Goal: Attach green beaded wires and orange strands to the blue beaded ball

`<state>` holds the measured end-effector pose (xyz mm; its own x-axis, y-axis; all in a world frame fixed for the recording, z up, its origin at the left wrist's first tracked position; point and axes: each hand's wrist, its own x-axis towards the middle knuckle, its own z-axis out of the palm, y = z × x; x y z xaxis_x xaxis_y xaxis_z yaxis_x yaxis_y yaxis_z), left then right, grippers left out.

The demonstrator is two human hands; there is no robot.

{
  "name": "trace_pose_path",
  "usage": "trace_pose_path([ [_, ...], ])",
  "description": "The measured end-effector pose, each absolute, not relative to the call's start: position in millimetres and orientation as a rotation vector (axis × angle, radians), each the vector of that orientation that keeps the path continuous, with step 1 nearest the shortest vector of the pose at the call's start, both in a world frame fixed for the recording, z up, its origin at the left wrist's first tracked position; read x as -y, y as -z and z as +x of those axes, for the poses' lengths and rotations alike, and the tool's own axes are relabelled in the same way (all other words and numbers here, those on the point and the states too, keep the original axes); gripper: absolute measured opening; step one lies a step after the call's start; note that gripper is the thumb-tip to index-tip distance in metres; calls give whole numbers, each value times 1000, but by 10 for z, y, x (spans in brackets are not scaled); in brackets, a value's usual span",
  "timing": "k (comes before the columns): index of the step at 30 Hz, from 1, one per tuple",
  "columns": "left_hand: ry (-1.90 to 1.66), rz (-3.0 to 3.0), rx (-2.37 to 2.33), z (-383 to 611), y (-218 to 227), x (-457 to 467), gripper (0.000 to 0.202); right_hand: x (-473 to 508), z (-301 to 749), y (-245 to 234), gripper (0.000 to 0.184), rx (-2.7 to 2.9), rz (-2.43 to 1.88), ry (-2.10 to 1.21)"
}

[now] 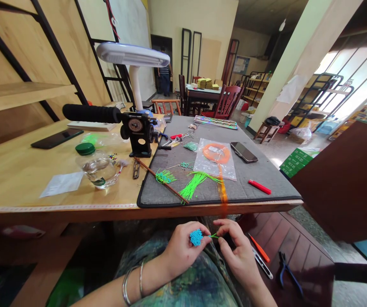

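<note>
Both my hands work low over my lap, below the table edge. My left hand is closed in a pinch on a small cluster of blue beads. A thin green thread runs from the cluster to my right hand, whose fingertips are pinched on it. Two metal bangles ring my left wrist. On the grey mat above lie bundles of green thread and a bag with an orange cord, a strand of which hangs over the table edge.
The wooden table carries a black winder with a long handle, a lamp, a clear jar, two phones, a red tool and a bead tray. Pliers and clippers lie at my right.
</note>
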<state>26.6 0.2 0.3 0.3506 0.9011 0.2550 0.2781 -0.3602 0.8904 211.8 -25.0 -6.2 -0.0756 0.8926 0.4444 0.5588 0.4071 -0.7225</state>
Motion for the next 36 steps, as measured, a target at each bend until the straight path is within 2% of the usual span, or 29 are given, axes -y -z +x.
trace_pose_path([
  [7,-980,1846,-1041,249,-54,16,14,441,2123,1,23,1917,-1286,20],
  [14,-958,1537,-1050,284,-34,-3,17,421,2058,89,23,1980,-1287,229],
  [21,-938,1408,-998,309,-40,-21,13,358,2021,118,24,1976,-1275,219],
  [27,-939,1394,-943,295,-13,-25,14,351,2024,103,13,1923,-1297,53],
  [30,-991,1466,-920,271,-38,-7,16,357,2046,96,8,1863,-1325,-84],
  [36,-1061,1760,-951,261,-88,4,4,367,2059,53,8,1838,-1314,-199],
])
